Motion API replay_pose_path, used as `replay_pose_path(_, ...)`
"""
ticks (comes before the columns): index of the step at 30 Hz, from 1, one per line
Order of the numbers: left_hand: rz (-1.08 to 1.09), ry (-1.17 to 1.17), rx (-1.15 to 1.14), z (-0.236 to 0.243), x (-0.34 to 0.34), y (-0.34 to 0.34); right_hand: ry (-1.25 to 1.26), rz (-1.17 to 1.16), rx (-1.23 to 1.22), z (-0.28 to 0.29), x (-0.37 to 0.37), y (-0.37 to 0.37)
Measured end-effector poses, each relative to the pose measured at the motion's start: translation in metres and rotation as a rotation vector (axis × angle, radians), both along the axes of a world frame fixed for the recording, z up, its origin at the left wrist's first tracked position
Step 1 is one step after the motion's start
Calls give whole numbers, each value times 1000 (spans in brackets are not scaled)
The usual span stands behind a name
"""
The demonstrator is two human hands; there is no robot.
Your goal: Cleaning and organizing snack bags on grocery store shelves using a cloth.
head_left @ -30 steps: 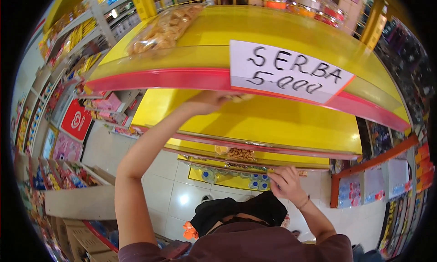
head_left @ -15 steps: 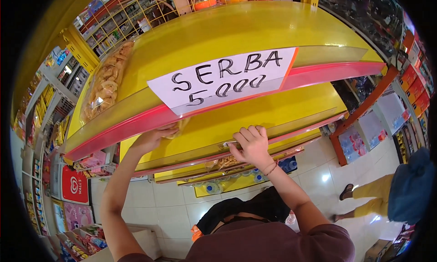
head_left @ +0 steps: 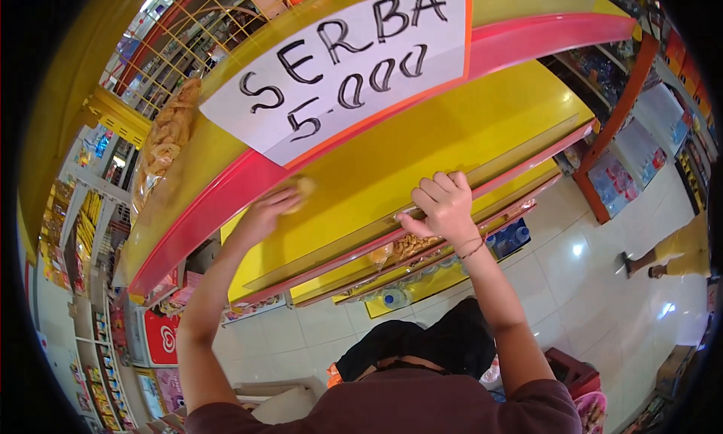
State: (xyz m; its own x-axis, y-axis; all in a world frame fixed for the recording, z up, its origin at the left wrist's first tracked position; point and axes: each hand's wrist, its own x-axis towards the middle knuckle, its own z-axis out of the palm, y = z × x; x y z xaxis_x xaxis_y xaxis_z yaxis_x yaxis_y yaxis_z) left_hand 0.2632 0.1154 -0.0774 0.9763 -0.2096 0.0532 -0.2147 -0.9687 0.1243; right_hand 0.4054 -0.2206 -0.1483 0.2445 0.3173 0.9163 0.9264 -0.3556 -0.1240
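My left hand (head_left: 269, 209) reaches in under the upper shelf, over the yellow surface of the middle shelf (head_left: 361, 166). Its fingers are closed on a pale yellow wad, perhaps a cloth (head_left: 303, 192), slightly smeared by motion. Farther right, my right hand (head_left: 444, 204) grips the clear front lip (head_left: 503, 163) of that same shelf, fingers curled over it and thumb along the front. Above both hands, a white handwritten sign (head_left: 335, 61) with an orange edge stands on the upper shelf's pink front rail (head_left: 550, 46).
A clear bag of tan snacks (head_left: 162, 151) lies at the upper shelf's left end. Lower shelves carry bagged snacks (head_left: 416, 246) and capped bottles (head_left: 393, 297). A yellow wire grid (head_left: 197, 31) rises behind. At right, a person in yellow trousers (head_left: 681, 246) stands on the tiled floor.
My view has tipped and come closer, so the sign looks larger and higher. The yellow wad shows more beyond my left fingers. The person at right has shifted toward the picture's edge.
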Motion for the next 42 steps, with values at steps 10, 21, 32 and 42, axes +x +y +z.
replay_pose_path(10, 200, -164, -103, -14, 73, -3, -67, -32, 17, -7, -4, -3)
replay_pose_path(21, 130, -117, 160, -19, 84, 87, -76, -23, 15, -5, -4, 5)
replay_pose_path(32, 138, -222, 118, -18, 44, -3, -140, -33, 53, -8, -5, 2)
replay_pose_path(42, 119, -86, 249, -9, 80, 122, -151, -36, 79, -11, -4, 6)
